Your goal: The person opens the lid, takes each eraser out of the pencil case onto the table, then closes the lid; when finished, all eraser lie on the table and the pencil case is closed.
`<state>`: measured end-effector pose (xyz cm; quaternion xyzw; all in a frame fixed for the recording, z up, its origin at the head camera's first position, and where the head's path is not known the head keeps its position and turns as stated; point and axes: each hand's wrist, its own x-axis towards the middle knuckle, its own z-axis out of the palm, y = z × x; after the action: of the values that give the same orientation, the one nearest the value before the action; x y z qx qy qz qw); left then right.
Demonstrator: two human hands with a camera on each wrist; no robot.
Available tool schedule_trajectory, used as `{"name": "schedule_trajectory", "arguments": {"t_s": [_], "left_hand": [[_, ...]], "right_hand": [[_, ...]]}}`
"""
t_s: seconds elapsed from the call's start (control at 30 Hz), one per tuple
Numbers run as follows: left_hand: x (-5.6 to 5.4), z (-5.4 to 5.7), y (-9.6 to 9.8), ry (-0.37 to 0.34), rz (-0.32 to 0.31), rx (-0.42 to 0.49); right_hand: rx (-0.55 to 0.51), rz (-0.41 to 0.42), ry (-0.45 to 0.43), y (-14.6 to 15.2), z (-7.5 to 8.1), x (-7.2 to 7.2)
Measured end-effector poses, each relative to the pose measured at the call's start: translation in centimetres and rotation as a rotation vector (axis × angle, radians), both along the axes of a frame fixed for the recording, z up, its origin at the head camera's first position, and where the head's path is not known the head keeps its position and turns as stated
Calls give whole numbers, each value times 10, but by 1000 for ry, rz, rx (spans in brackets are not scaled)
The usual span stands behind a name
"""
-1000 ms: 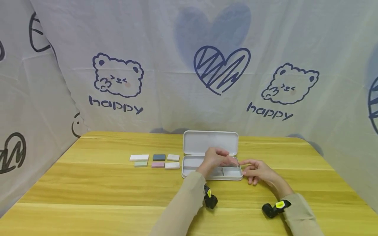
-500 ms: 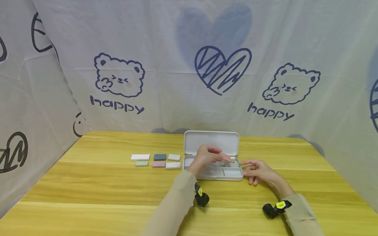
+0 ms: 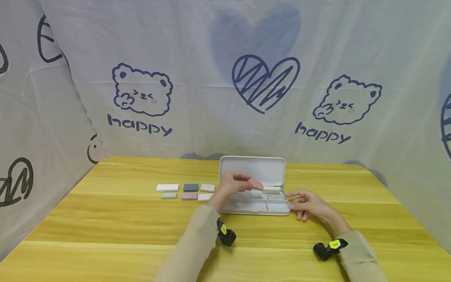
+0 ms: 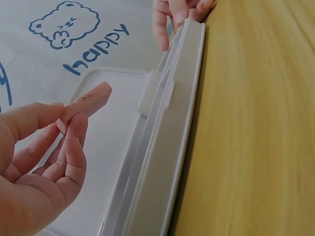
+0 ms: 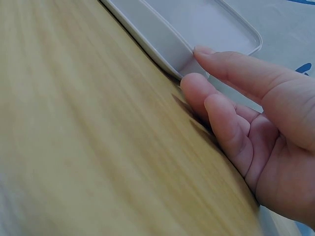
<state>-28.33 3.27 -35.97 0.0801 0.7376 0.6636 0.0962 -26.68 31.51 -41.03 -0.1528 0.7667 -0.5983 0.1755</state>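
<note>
Case (image 3: pixel 278 213) end touched by right grip (image 3: pixel 311 204), loosely bent, holding nothing. Farther back, left grip (image 3: pixel 231 184) pinches pink block (image 3: pixel 256 185) over the case, beside a white block (image 3: pixel 271 190) that juts up there. We judge a sideways knock could topple the white one.

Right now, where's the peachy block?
In the head view, the left hand pinches the peachy block over the open case, just left of a white block.
</note>
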Motion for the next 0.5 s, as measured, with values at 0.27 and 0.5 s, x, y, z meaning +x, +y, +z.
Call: {"name": "schedule_trajectory", "arguments": {"t_s": [0.27,0.5], "left_hand": [[0,0,-20,-2,0,-29],[4,1,-38,13,13,-34]], "right_hand": [[-13,11,7,-1,1,0],[-9,1,4,-3,2,2]]}}
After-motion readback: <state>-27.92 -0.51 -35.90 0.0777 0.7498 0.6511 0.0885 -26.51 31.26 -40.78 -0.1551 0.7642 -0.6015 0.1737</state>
